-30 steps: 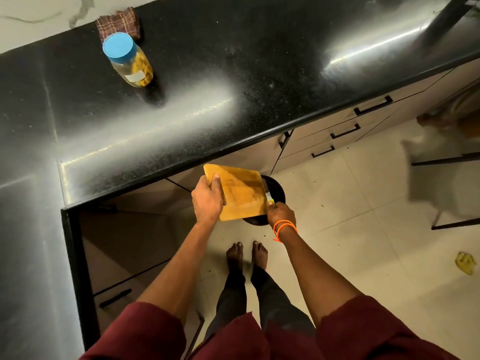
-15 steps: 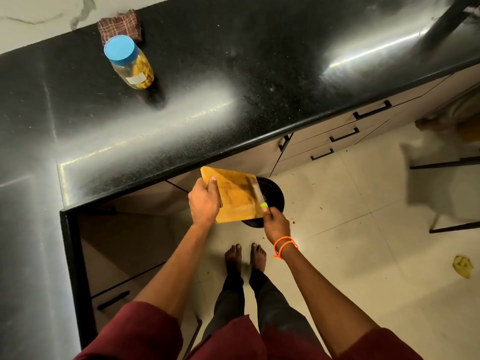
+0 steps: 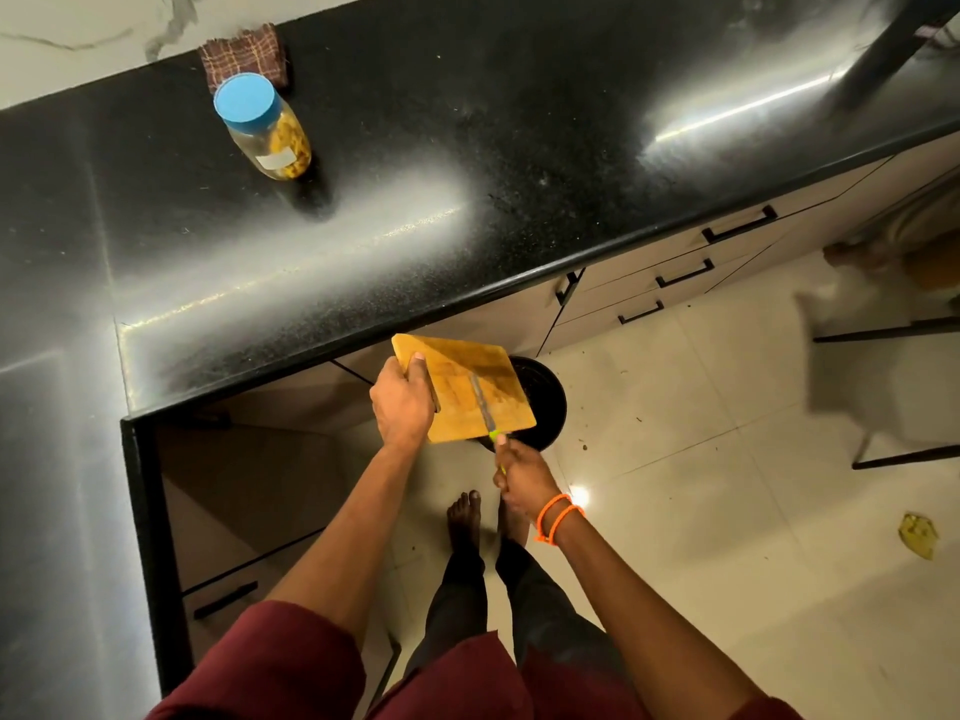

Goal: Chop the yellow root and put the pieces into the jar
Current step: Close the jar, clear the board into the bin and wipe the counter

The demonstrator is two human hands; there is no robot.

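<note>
Presently noting: jar (image 3: 267, 128) standing upright on the black tabletop (image 3: 467, 122), blue lid on, yellow pieces showing through the clear wall, a checked cloth (image 3: 244, 49) just behind it. No whole yellow root in view; chopping judged complete, pieces judged already jarred.

Handling, as a judgement: jar likely light, rigid and smooth-walled, slippery if damp; best taken around the body below the lid, or by the lid only if screwed tight. Chopped pieces small and firm, prone to scatter and to stain.

Left hand (image 3: 402, 402) gripping the near-left edge of the wooden cutting board (image 3: 462, 387), thumb on top, remaining fingers hidden beneath; board held clear of the tabletop, tilted over a black bin (image 3: 545, 402) on the floor. Left arm reaching forward and down, elbow slightly bent.

Right hand (image 3: 522, 480) closed around the green-tipped handle of a knife (image 3: 483, 407), blade lying across the board face, apparently scraping residue toward the bin. Right wrist carrying orange bands (image 3: 558, 517), forearm angling in from the right.

Risk noted: blade edge working close to the left thumb.
</note>
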